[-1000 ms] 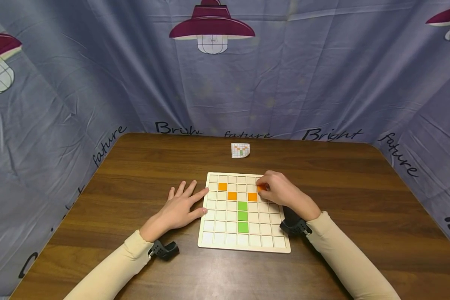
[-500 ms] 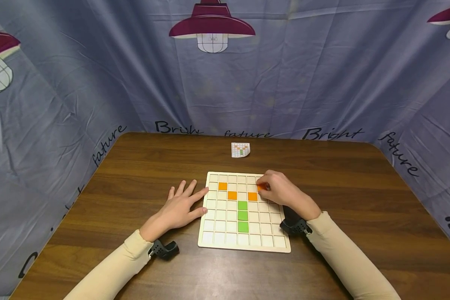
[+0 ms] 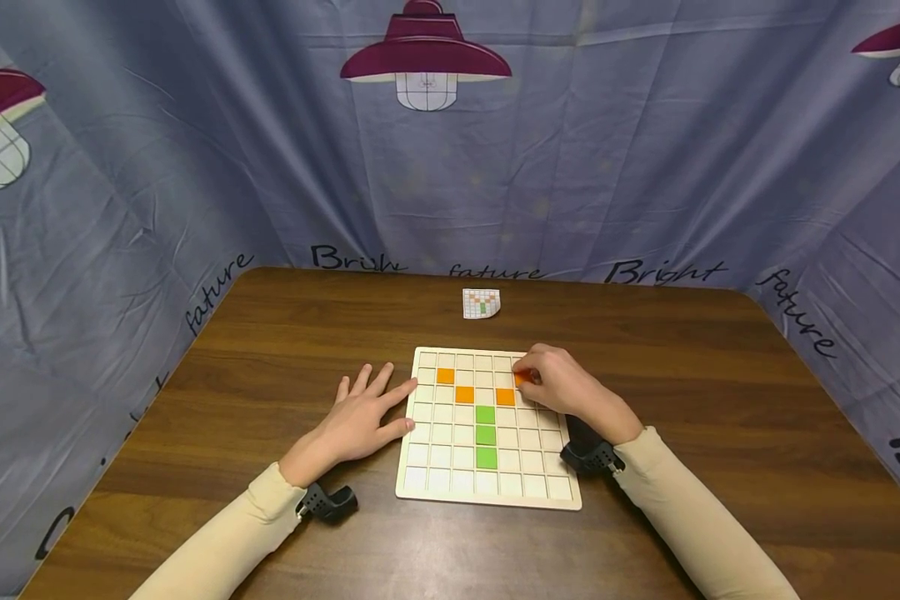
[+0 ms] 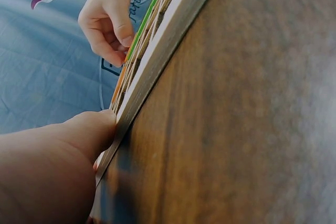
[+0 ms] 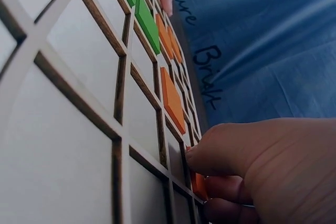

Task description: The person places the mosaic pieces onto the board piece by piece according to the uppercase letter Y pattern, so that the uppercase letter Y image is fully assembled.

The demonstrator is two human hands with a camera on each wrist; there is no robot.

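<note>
A pale square grid board (image 3: 489, 492) lies on the table. Three green tiles (image 3: 486, 435) stand in a column in it, and orange tiles (image 3: 464, 395) sit in cells above them. My right hand (image 3: 566, 385) is at the board's upper right, thumb and fingers pinching an orange tile (image 5: 198, 186) at a cell there; the fingers partly cover that tile. My left hand (image 3: 360, 423) lies flat with fingers spread, thumb and index fingertips touching the board's left edge. In the left wrist view its thumb (image 4: 100, 127) presses at the board's side.
Beyond the board lies a small paper card (image 3: 482, 303) printed with a coloured grid pattern. The brown wooden table (image 3: 292, 317) reaches back to a blue-grey curtain (image 3: 450, 183) that hangs around it. Black camera mounts (image 3: 330, 503) are strapped to both wrists.
</note>
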